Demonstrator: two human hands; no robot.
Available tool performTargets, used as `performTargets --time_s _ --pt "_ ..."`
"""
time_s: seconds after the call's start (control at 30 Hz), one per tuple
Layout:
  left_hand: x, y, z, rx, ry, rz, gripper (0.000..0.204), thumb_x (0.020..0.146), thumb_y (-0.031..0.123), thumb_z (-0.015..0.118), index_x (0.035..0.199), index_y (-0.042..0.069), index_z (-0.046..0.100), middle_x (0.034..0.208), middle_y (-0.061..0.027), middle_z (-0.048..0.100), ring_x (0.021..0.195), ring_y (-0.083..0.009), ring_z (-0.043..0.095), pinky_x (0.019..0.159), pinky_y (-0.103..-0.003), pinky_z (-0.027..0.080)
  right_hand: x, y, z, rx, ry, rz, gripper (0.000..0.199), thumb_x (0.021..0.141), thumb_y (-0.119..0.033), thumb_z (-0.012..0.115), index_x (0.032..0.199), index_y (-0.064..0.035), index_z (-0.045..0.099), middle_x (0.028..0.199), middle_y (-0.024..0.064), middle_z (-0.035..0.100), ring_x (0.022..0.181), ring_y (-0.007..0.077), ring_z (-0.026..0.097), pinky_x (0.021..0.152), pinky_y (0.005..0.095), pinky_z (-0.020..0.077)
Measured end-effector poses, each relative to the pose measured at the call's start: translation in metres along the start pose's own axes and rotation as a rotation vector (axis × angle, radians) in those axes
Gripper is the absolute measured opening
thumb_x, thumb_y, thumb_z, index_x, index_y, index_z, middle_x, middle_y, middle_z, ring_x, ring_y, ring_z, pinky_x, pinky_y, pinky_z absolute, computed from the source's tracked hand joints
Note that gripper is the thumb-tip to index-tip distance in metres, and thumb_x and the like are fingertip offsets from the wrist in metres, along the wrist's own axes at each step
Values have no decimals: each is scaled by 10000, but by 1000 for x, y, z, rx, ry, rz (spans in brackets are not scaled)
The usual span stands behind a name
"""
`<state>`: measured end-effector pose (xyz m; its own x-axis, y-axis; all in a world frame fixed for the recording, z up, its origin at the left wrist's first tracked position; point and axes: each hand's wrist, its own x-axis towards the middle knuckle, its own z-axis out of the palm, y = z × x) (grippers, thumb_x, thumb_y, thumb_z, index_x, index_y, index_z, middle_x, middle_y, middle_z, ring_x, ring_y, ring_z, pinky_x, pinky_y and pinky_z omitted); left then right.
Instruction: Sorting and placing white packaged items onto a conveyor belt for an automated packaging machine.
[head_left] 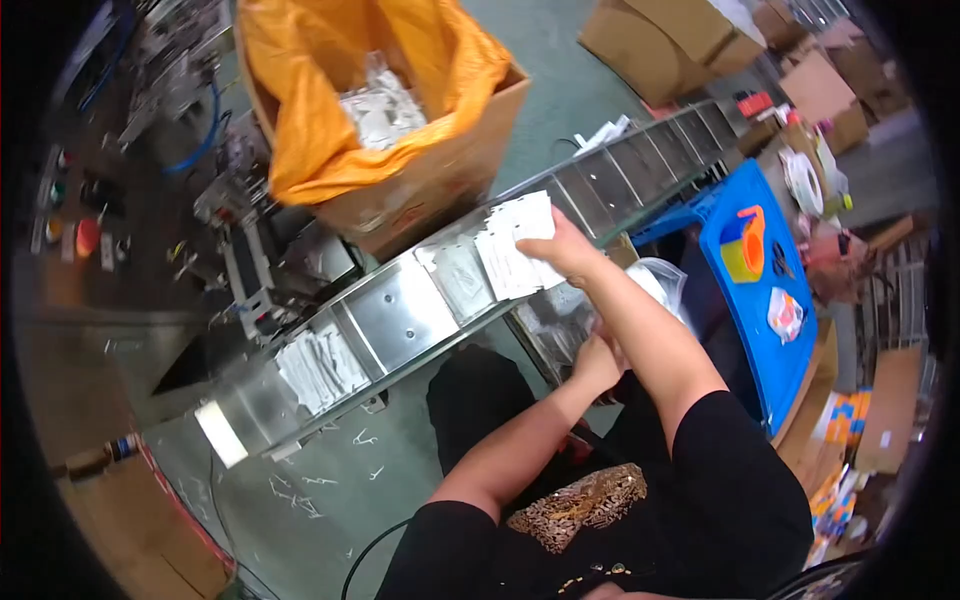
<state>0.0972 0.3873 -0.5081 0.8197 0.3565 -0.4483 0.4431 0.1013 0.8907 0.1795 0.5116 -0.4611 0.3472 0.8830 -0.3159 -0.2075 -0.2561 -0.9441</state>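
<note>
My right hand (pixel 566 250) reaches out over the steel conveyor (pixel 400 312) and is closed on a fanned stack of white packets (pixel 512 248), held above one of the belt's compartments. My left hand (pixel 597 360) is lower, tucked under my right forearm beside a clear plastic bag of packets (pixel 556 322); its fingers are partly hidden, so what it grips cannot be told. Another stack of white packets (pixel 320 366) lies in a compartment further down the belt to the left.
A cardboard box lined with an orange bag (pixel 385 110) holds more packets behind the conveyor. A blue tray (pixel 752 300) with an orange tape dispenser (pixel 744 243) sits to my right. Machine parts with buttons (pixel 85 235) stand at left, and more cartons (pixel 670 40) at the back.
</note>
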Motion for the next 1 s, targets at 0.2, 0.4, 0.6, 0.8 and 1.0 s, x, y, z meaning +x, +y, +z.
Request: performTargets --time_s 0.2,0.4,0.6,0.8,1.0 --pt "-3 7 -4 150 130 252 753 691 60 512 1370 11 188 1379 -250 246 1161 -410 403 945 -410 378 -88 -20 -133 171 73 97 631 655 -143 733 1200 -13 444 1096 91 575 1006 197 559 896 342 433" --pt "2 12 6 174 253 259 745 707 34 510 1355 -53 153 1384 -237 236 1254 -377 300 1012 -391 305 -140 30 -193 -943 99 -16 791 596 -249 715 1260 -2 365 1192 203 489 1134 321 461 975 370 354" --pt "-8 15 14 -32 148 2 718 747 25 491 1383 62 160 1313 -263 346 1110 -396 464 933 -409 384 -129 40 -155 -1149 79 141 1049 599 -524 710 1365 -4 216 1394 246 238 1301 383 217 1069 396 193" --pt "-35 29 4 102 93 138 809 674 10 519 1390 70 148 1426 -218 132 1131 -422 421 905 -442 408 -138 86 -115 -1609 101 378 773 767 -428 548 1404 -180 187 1477 114 16 1302 480 73 884 719 224" --pt "-159 16 -147 -22 735 443 315 787 66 559 1103 60 560 648 23 518 572 -44 458 521 -206 394 -146 64 -97 -1543 199 312 1026 605 -451 715 1415 -211 133 1482 103 11 1309 469 54 936 700 133"
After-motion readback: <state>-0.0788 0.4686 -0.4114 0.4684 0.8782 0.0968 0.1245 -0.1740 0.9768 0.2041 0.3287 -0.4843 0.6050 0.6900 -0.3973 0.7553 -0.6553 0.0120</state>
